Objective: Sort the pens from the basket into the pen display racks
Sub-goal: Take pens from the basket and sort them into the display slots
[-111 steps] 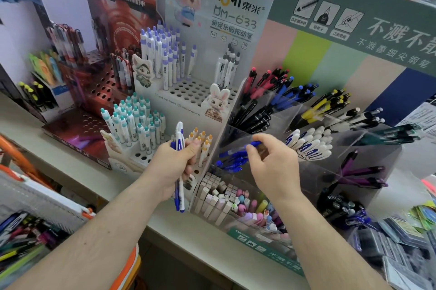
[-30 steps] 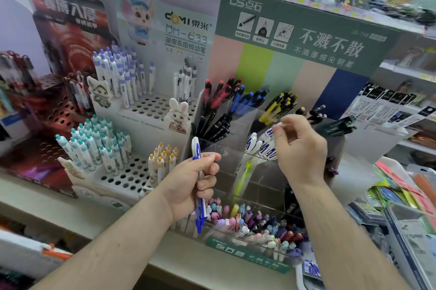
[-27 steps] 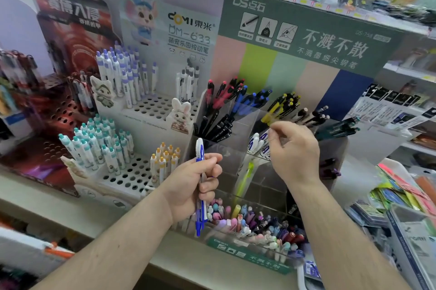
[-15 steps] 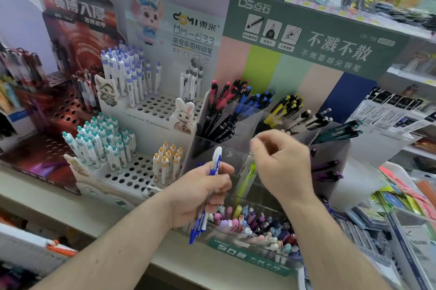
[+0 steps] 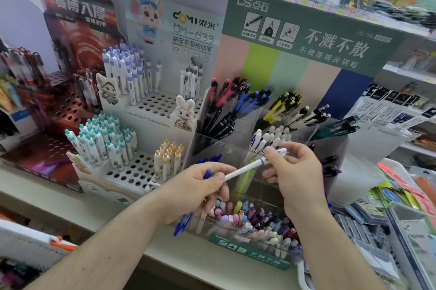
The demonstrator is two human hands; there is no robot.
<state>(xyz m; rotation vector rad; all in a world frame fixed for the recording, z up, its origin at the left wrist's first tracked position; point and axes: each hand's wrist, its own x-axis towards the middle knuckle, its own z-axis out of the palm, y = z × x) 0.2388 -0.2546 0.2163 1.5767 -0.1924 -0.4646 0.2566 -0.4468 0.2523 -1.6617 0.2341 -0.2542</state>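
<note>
My left hand (image 5: 198,192) grips a small bunch of pens, and the blue tips of the bunch (image 5: 182,225) stick out below my fist. A white pen with a blue band (image 5: 250,166) slants up to the right from that hand. My right hand (image 5: 298,177) pinches the upper end of this white pen with thumb and forefinger. Both hands hover in front of the clear acrylic rack (image 5: 238,148), just below its compartment of white-and-blue pens (image 5: 269,140). The basket's rim (image 5: 62,242) shows at the lower left.
A white perforated rack (image 5: 139,171) with teal, purple and yellow-capped pens stands to the left, and a red rack (image 5: 54,110) is beyond it. Several pastel pens fill the tray (image 5: 250,221) under my hands. Packaged stationery (image 5: 401,195) crowds the right side.
My left hand tilted the white pen over to the right. My right hand left the white-pen compartment, came down and took hold of that pen's upper end.
</note>
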